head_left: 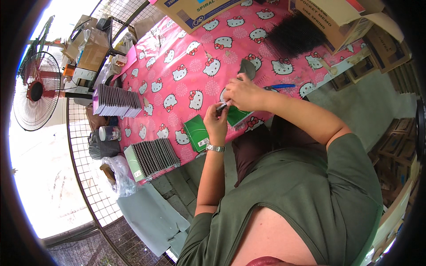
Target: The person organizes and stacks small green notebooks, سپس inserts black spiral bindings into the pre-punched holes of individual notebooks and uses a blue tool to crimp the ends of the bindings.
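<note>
Over one pink tablecloth (179,86), two hands (216,124) (246,93) at one small dark object (220,107).

To your left you have 1 standing fan (35,91) with a wire guard, and just right of it, brown cartons (95,48) on a rack. You see a wire mesh (84,155) along the left side, with a white tub (109,133) and a clear plastic bag (125,175) beside the table. Near left is a pale grey sheet (153,215). At the far edge you have 1 cardboard box (195,13); far right, an open-flapped carton (344,26).
</note>
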{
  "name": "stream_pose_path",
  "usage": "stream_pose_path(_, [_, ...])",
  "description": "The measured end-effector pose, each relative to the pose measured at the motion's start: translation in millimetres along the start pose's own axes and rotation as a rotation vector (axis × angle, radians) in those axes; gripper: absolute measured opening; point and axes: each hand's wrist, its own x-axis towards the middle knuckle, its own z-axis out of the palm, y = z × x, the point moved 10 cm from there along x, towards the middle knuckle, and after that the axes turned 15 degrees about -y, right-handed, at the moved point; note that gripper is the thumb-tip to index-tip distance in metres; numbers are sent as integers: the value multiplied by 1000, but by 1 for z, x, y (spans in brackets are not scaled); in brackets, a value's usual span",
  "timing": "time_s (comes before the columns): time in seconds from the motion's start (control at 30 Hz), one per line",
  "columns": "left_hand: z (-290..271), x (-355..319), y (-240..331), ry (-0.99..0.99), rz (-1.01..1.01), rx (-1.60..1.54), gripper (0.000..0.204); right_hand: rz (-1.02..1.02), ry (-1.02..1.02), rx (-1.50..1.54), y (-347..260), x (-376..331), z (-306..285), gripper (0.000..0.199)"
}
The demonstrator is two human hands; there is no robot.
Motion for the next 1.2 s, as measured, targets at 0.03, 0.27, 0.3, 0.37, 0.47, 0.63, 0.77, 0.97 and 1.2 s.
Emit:
stream_pose_path(0.03, [0,-3,0,-5,-1,13,16,18,-45,-30,0,3,-1,14])
stream_pose_path(0.27, [4,-8,16,67,84,-109,19,138,-727,-66,-7,14,30,32])
stream_pose_path(0.3, [8,-2,17,46,83,-81,17,155,-753,-94,1,13,39,34])
stream_pose_path(0.37, [-4,-8,5,67,39,-10,16,72,-188,6,-4,9,-8,34])
stream_pose_path(0.47, [-12,-13,1,49,16,-79,10,181,378,224,37,-45,-66,32])
stream_pose_path(0.63, [-4,-5,3,29,28,6,22,482,210,-239,87,-136,24,52])
stream_pose_path(0.77, [-2,-8,28,101,110,224,19,430,49,-250,78,-150,51,63])
stream_pose_path(0.97, [-4,-1,2,11,-2,182,22,396,399,306,77,-152,10,54])
stream_pose_path(1.2, [-3,-6,5,28,-12,227,21,71,290,411,-9,-118,-13,56])
